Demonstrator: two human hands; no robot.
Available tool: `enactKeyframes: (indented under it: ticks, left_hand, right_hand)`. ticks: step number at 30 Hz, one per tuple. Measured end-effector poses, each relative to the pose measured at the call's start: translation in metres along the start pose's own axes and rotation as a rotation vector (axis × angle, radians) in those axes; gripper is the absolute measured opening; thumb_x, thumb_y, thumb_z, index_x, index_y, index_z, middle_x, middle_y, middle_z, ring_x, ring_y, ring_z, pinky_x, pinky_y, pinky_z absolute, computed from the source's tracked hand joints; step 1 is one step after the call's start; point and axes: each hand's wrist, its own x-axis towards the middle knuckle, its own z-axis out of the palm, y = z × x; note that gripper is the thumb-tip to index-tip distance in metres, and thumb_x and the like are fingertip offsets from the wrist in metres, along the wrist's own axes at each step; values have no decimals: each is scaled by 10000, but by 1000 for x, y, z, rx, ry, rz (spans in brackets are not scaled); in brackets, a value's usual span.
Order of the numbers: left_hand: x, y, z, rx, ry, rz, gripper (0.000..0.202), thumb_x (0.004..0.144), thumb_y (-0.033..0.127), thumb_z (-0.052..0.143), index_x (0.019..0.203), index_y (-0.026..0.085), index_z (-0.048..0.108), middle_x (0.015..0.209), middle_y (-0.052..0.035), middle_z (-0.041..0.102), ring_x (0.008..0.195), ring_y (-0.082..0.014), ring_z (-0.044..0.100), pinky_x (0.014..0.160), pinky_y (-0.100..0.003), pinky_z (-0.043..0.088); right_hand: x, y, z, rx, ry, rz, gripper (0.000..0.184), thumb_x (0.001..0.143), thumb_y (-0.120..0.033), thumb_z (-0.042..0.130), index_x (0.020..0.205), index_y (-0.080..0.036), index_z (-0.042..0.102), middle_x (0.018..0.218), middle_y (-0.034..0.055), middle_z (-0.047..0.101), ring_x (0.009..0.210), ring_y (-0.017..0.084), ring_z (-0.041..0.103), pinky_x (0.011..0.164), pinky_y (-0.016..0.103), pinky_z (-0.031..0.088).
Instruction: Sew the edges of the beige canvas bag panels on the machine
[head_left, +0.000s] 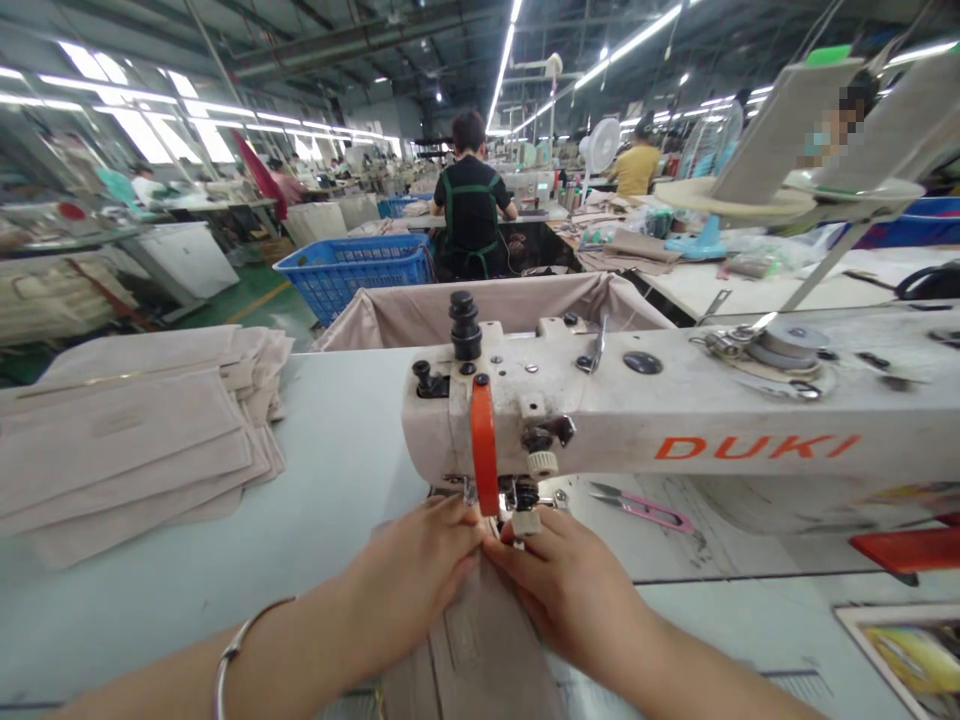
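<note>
A beige fabric piece point(484, 655) runs under the head of a white sewing machine point(600, 420) marked DUKI. My left hand point(427, 555) presses and grips the fabric's left side close to the needle area, fingers bent together. Opposite it, my right hand point(566, 575) pinches the fabric's right side, its thumb almost meeting the left hand. An orange guard point(484, 445) hangs just above my fingertips. The needle and presser foot are mostly hidden behind the guard and fingers.
Stacked beige fabric pieces point(150, 430) lie on the table at left. Pink-handled thread snips point(645, 508) rest right of the needle area. Behind the machine stand a cloth-lined bin point(480, 305) and a blue basket point(356, 265). A person point(471, 200) sits farther ahead.
</note>
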Motion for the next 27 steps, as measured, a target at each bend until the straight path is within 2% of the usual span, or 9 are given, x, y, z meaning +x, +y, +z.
enactKeyframes:
  ticks: [4,10,15,17,19,21,23,25,27]
  left_hand:
    - [-7,4,5,1,-26,-9,252,904,20,501,1027,169,662,1095,-63,715,991,-223,672,880,-355,534]
    - [-10,-12,9,72,15,29,349,855,13,514,1128,172,660,1202,-79,703,1099,-246,646,961,-390,518]
    - [-12,-24,11,14,33,-45,324,908,69,542,1162,228,666,1213,-50,711,1131,-253,638,1026,-446,496]
    - [-25,-28,11,-18,116,-146,328,926,137,574,1233,232,640,1314,-74,661,1239,-279,585,1098,-513,439]
    - [-45,-30,10,-132,294,-366,446,915,252,632,1350,194,552,1432,-143,565,1327,-317,528,1103,-543,436]
    - [-67,-26,10,-407,467,-653,530,949,360,606,1417,157,463,1456,-196,534,1291,-316,582,995,-472,546]
    - [-85,-14,10,-681,481,-785,456,1044,400,427,1437,169,448,1352,-184,634,1127,-281,702,819,-392,629]
    - [-97,5,12,-696,364,-633,440,1082,375,283,1456,245,475,1195,-119,737,963,-255,761,690,-360,644]
    - [-105,28,17,-530,233,-367,416,1056,402,367,1442,361,517,1111,-57,774,869,-247,770,602,-334,625]
  right_hand:
    - [-2,1,2,-49,39,-21,198,982,-103,532,1091,-175,681,943,88,682,970,239,606,860,375,540]
    - [-3,-2,11,-118,23,-30,201,1013,-143,521,1126,-161,686,921,82,679,900,247,621,778,394,551]
    - [-2,-4,13,-105,-1,-8,229,988,-112,544,1175,-154,668,951,85,675,904,256,616,797,419,552]
    - [-2,-4,12,-115,-25,2,288,959,-102,591,1234,-173,642,971,80,671,909,260,611,795,422,551]
    - [-1,-5,12,-125,-37,40,324,926,-95,637,1239,-178,631,988,77,665,909,265,603,796,429,547]
    - [0,-5,14,-117,-37,96,241,899,-88,663,1127,-165,657,982,76,659,899,267,591,801,433,539]
    - [1,-6,15,-98,-35,133,128,894,-86,661,995,-164,666,954,72,653,892,265,581,806,428,529]
    - [2,-8,12,-83,-38,136,101,908,-91,645,963,-173,666,936,64,649,902,257,577,822,415,521]
    - [1,-12,5,-62,-48,123,139,917,-94,633,1016,-185,666,988,59,656,943,242,579,862,395,514]
